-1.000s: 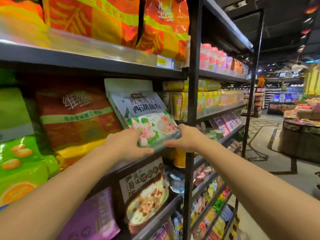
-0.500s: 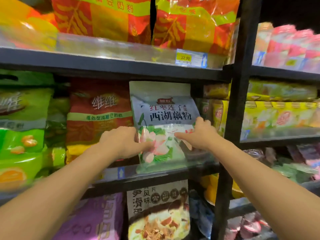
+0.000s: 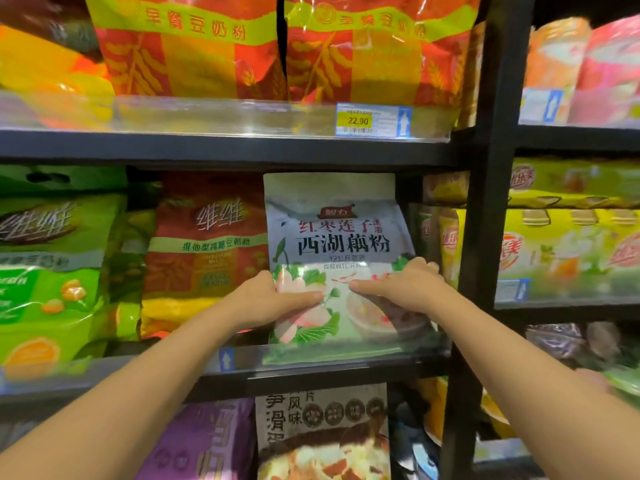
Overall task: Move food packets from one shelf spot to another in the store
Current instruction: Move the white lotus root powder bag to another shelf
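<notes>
At middle shelf (image 3: pixel 311 367) right end, lotus packet (image 3: pixel 332 237) stands upright, long axis vertical, left hand (image 3: pixel 266 299) and right hand (image 3: pixel 401 284) gripping its lower sides, thumbs across front, equally near.

The white packet (image 3: pixel 336 258) is glossy plastic film; the shelf (image 3: pixel 221 147) is matt black metal.

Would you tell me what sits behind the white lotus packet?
The white lotus packet fills its slot; only dark shelf shows above it. Anything behind is covered.
</notes>
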`<state>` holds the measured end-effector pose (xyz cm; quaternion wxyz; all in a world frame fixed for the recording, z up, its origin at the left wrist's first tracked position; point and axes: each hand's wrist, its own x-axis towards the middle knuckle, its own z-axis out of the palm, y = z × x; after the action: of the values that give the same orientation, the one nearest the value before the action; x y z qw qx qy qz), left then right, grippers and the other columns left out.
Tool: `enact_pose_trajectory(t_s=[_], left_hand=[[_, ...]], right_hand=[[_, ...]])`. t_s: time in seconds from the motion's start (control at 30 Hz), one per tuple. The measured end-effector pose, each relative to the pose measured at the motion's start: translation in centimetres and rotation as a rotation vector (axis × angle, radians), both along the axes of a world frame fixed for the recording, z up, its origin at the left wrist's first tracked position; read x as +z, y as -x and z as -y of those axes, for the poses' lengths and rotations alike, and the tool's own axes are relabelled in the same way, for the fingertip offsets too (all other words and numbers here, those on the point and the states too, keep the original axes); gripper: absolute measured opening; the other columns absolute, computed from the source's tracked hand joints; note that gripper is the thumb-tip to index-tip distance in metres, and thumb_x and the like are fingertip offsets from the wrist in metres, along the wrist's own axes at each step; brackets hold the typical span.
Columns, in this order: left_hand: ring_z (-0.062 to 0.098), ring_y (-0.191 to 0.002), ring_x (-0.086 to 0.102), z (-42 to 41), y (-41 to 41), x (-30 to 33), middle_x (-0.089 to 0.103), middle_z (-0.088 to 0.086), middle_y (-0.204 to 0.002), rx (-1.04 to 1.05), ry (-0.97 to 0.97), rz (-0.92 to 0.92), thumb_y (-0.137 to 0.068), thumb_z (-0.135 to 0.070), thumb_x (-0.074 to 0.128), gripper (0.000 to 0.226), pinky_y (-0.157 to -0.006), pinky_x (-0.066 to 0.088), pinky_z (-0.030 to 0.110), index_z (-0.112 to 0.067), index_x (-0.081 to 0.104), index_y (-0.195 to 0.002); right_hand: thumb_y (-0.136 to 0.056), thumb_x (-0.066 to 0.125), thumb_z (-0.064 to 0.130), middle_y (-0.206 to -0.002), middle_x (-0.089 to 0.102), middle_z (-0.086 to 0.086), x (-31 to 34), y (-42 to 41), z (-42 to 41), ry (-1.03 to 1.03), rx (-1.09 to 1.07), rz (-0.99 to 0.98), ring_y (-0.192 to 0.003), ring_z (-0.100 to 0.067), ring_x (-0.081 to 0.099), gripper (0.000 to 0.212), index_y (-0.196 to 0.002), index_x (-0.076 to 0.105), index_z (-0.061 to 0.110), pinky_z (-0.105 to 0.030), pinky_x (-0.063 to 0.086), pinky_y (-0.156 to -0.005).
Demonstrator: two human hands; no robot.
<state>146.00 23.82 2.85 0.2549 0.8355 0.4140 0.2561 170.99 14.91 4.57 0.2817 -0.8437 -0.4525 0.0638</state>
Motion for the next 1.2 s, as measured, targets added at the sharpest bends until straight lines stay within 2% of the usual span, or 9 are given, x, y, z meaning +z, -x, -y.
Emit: enact_pose_trajectory(t_s=[0.23,0.43,0.5,0.6,0.73,0.87,1.03,1.13,1.2], left_hand=[[-0.001,-0.049,0.062,-1.4,0.1,-0.2,0.072,-0.011,-0.061,-0.113,0.114,0.029,-0.076,-0.072,0.076,0.044,-0.055,0.045,0.018,-0.031,0.075,-0.059],[0.001,-0.071,0.074,-1.9,0.0,-0.9,0.081,-0.01,-0.089,-0.201,0.226,0.096,-0.079,-0.069,0.075,0.027,-0.057,0.051,0.016,-0.045,0.078,-0.089],[0.007,-0.084,0.077,-1.9,-0.1,-1.2,0.081,-0.008,-0.099,-0.239,0.253,0.155,-0.082,-0.063,0.077,0.034,-0.07,0.057,0.021,-0.036,0.078,-0.102],[0.018,-0.104,0.076,-1.7,-0.2,-1.9,0.08,-0.004,-0.112,-0.281,0.226,0.252,-0.088,-0.053,0.076,0.042,-0.098,0.055,0.042,-0.025,0.074,-0.12],[0.007,-0.084,0.076,-1.3,0.2,-1.7,0.081,-0.008,-0.091,-0.291,0.095,0.291,-0.093,-0.053,0.069,0.024,-0.079,0.055,0.025,-0.031,0.079,-0.091],[0.004,-0.048,0.051,-1.3,0.9,-0.6,0.055,-0.01,-0.051,-0.218,-0.036,0.298,-0.094,-0.057,0.066,0.054,-0.051,0.038,0.011,-0.028,0.057,-0.049],[0.011,-0.049,0.055,-2.1,1.8,0.7,0.051,-0.005,-0.048,-0.009,-0.005,0.293,-0.08,-0.077,0.066,0.065,-0.069,0.047,0.03,-0.021,0.052,-0.05],[0.027,-0.089,0.07,-2.3,2.8,1.9,0.071,0.004,-0.094,0.084,0.091,0.318,-0.065,-0.086,0.07,0.091,-0.094,0.05,0.044,-0.001,0.071,-0.098],[0.025,-0.088,0.069,-2.4,3.3,2.4,0.074,0.008,-0.099,0.073,0.109,0.319,-0.059,-0.089,0.071,0.095,-0.092,0.05,0.04,-0.003,0.071,-0.101]], right_hand=[[-0.024,0.073,0.097,-0.147,0.055,-0.011,0.6,-0.5,0.0,0.0,0.114,-0.123,-0.128,-0.034,0.057,0.152,-0.15,0.048,0.016,-0.052,0.053,-0.105],[-0.026,0.066,0.104,-0.148,0.054,-0.011,0.0,-0.6,-0.2,-0.023,0.129,-0.058,-0.131,-0.036,0.055,0.151,-0.151,0.046,0.022,-0.053,0.05,-0.108],[-0.034,0.064,0.104,-0.162,0.036,-0.013,-0.1,-0.5,-0.2,-0.009,0.095,-0.029,-0.146,-0.038,0.039,0.154,-0.159,0.033,0.022,-0.055,0.041,-0.116],[-0.027,0.065,0.103,-0.151,0.053,-0.008,-0.2,-0.1,0.2,-0.085,0.168,-0.081,-0.133,-0.033,0.055,0.155,-0.155,0.04,0.019,-0.052,0.049,-0.109],[-0.023,0.064,0.102,-0.142,0.061,-0.006,-0.1,0.6,1.1,-0.16,0.168,-0.116,-0.123,-0.031,0.063,0.155,-0.151,0.045,0.016,-0.05,0.055,-0.102],[-0.022,0.066,0.101,-0.139,0.064,-0.009,0.3,1.3,1.2,-0.218,0.171,-0.167,-0.12,-0.031,0.065,0.154,-0.147,0.051,0.012,-0.049,0.056,-0.101],[-0.054,0.074,0.09,-0.126,0.068,-0.012,1.7,2.0,0.2,-0.283,0.164,-0.146,-0.117,-0.035,0.066,0.11,-0.125,0.064,0.007,-0.045,0.057,-0.098],[-0.061,0.077,0.083,-0.097,0.071,0.004,3.2,2.7,-0.1,-0.335,0.178,-0.121,-0.087,-0.015,0.066,0.062,-0.086,0.067,0.027,-0.03,0.053,-0.068],[-0.061,0.076,0.083,-0.083,0.061,0.01,3.6,3.1,-0.1,-0.324,0.168,-0.115,-0.073,-0.007,0.055,0.063,-0.078,0.058,0.025,-0.023,0.04,-0.055]])
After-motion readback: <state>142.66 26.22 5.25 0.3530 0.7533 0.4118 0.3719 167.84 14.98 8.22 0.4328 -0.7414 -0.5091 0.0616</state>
